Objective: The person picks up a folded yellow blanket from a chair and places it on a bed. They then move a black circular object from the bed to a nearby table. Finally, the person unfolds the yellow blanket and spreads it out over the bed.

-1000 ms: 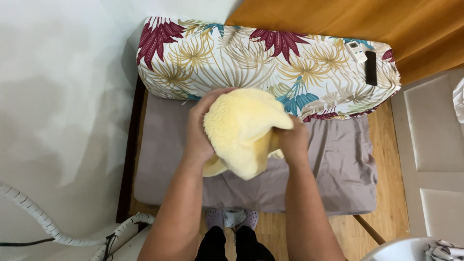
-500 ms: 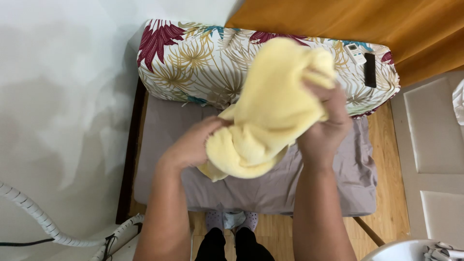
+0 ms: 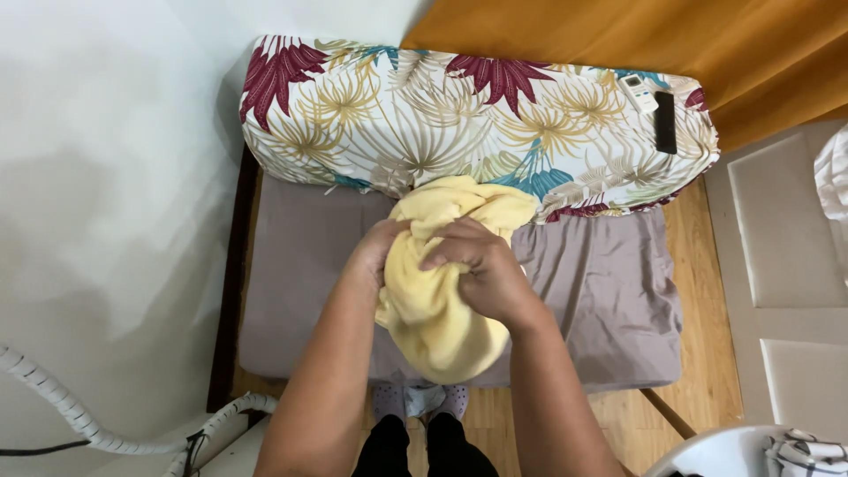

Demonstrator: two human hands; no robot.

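Two hands: both grip one soft yellow cloth (image 3: 442,300), bunched into a lump above the grey cushion (image 3: 601,300).
Left hand (image 3: 375,256): on the cloth's left flank, fingers curled into the folds; the fingertips are hidden in the fabric, so their exact spread cannot be told.
Right hand (image 3: 481,274): on top of the cloth, fingers pressed together and bent, squeezing the fabric against the left hand.
Yellow cloth: held in the air over the middle of the grey cushion, its upper edge overlapping the nearer edge of the floral pillow (image 3: 459,124), its lower end hanging toward the cushion's near edge.
Floral pillow: lies along the far side of the grey cushion.
Remotes: a white remote (image 3: 638,93) and a black remote (image 3: 665,122) rest on the pillow's right end, beyond the cushion.
White hose (image 3: 71,415): on the floor, left of the cushion.
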